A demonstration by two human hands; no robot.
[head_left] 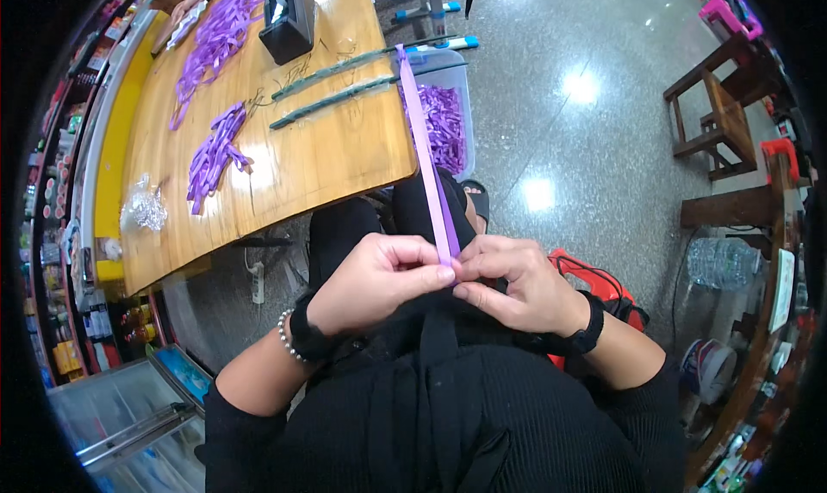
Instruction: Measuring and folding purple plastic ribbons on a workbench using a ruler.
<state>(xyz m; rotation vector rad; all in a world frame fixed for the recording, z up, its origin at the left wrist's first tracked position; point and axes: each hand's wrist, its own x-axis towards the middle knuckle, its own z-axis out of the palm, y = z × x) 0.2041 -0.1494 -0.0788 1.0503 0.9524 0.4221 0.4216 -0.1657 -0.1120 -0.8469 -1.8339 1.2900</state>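
Observation:
A long purple ribbon [431, 170] runs from the table corner's edge down to my lap, a lighter strip over a darker one. Its near end is pinched between the thumb and forefinger of my left hand [388, 273]. My right hand [517, 282] is closed at the same end, its fingertips touching the ribbon beside my left thumb. The two hands meet in front of my body. The ribbon's far end reaches up near two thin green wrapped stems [336, 101] lying on the wooden table [345, 157].
On the table lie a small purple ribbon bundle [215, 157], a larger ribbon heap [224, 36], a black tape dispenser [289, 19] and a crumpled clear wrapper [146, 207]. A plastic bin [469, 140] of purple pieces stands beyond the corner. At right are a wooden chair [719, 118] and a red item [594, 277].

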